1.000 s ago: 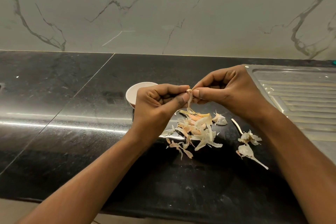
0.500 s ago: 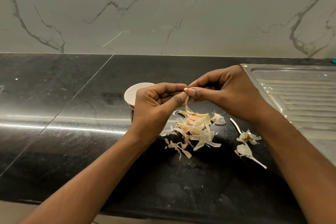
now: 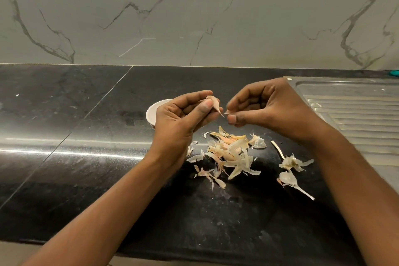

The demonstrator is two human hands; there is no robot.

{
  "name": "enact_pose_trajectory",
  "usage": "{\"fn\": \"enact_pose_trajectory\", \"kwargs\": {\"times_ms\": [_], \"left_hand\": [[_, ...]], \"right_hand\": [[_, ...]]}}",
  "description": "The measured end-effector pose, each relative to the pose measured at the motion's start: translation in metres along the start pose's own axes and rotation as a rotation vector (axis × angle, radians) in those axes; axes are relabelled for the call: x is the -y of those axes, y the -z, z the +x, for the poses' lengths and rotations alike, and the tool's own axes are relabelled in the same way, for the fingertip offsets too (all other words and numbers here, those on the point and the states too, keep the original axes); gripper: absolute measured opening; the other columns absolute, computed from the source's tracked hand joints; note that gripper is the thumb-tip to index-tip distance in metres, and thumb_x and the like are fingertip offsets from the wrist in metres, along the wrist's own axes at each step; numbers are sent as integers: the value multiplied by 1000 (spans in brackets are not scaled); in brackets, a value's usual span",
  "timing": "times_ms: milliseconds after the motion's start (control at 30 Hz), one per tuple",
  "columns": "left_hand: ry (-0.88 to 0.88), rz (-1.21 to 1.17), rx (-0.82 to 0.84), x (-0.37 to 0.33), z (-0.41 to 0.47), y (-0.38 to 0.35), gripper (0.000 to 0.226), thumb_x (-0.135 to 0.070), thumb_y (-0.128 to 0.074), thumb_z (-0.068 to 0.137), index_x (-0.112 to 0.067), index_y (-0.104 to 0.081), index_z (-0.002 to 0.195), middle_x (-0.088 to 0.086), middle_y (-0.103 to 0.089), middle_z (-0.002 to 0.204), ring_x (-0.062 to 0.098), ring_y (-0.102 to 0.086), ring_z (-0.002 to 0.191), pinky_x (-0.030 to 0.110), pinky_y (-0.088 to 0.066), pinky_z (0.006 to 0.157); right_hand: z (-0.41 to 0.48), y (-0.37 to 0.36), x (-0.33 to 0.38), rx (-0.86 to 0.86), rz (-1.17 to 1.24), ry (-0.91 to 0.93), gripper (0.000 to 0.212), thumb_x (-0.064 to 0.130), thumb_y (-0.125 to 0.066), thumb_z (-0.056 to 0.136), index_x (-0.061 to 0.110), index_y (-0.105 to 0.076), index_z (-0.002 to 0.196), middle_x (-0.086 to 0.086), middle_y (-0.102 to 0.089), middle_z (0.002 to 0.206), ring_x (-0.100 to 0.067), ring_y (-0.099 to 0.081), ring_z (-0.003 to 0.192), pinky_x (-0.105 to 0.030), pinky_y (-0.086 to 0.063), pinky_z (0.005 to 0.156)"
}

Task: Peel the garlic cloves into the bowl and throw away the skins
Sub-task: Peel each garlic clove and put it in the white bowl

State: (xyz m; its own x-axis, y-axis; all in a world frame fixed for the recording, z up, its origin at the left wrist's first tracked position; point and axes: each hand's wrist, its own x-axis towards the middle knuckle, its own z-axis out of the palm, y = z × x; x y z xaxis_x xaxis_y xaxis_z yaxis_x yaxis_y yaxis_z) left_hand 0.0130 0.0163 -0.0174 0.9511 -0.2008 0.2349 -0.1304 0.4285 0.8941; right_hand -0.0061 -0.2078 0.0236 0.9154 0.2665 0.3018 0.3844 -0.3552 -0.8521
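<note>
Pinching a garlic clove (image 3: pixel 214 103) in the left hand (image 3: pixel 183 120), grip closed on it above black tabletop (image 3: pixel 86 164), right hand (image 3: pixel 272 110) grip nipping a small skin scrap (image 3: pixel 227 112) just beside the clove tip, white bowl (image 3: pixel 152 112) behind left hand, loose skins (image 3: pixel 232 154) below both

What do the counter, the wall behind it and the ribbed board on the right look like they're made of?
Counter: polished black stone, probably granite; fine speckle, glossy light streak, straight joint lines. Wall: pale marble or marble-look tile, with grey veins and a soft sheen. Ribbed board: likely stainless steel; dull grey metal with pressed ridges.
</note>
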Motion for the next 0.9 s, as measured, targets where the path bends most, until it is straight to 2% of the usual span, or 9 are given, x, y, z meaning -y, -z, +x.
{"fn": "enact_pose_trajectory", "kwargs": {"times_ms": [67,167,333,600,767,833,900], "left_hand": [[-44,53,-15,1,0,0,26,0,-70,93,3,-72,118,20,-79,105,26,-79,95,25,-63,81],[-121,147,-20,3,-1,0,23,1,-73,92,4,-72,115,18,-80,101,26,-79,91,23,-62,76],[-171,233,-19,6,-2,0,21,1,-76,91,8,-72,111,21,-78,99,19,-77,80,16,-55,60],[-237,286,-8,7,-3,3,18,3,-77,90,10,-74,106,17,-78,88,10,-72,64,17,-55,58],[-183,189,-22,5,-3,4,19,5,-76,90,12,-72,107,25,-78,93,22,-78,77,19,-57,62],[-148,147,-24,4,-3,5,20,5,-75,89,13,-72,107,28,-77,95,24,-78,79,20,-57,63],[-115,104,-17,4,-2,5,20,5,-75,89,12,-72,107,28,-77,96,26,-77,81,24,-60,69]], "right_hand": [[1,-6,-1,12,-3,-10,21,12,-85,87,4,-80,106,-9,-82,90,-25,-81,83,-31,-66,76],[3,-12,-2,12,-33,-22,22,21,-83,90,6,-82,106,-8,-82,89,-23,-81,82,-33,-67,76],[4,-15,-8,-35,-107,4,14,17,-80,94,9,-82,105,-4,-82,88,-21,-81,80,-34,-68,75],[5,-21,-10,-68,-217,99,7,11,-77,96,8,-84,97,-1,-80,80,-18,-80,72,-35,-68,69],[4,-23,-9,-106,-178,116,9,3,-76,94,6,-83,89,-4,-79,75,-23,-78,65,-39,-68,64],[5,-23,-8,-105,-146,113,10,1,-75,94,4,-82,88,-6,-78,74,-24,-77,64,-37,-67,62],[5,-24,-7,-111,-119,115,11,1,-74,95,3,-81,87,-6,-78,73,-24,-77,62,-34,-65,61]]}}
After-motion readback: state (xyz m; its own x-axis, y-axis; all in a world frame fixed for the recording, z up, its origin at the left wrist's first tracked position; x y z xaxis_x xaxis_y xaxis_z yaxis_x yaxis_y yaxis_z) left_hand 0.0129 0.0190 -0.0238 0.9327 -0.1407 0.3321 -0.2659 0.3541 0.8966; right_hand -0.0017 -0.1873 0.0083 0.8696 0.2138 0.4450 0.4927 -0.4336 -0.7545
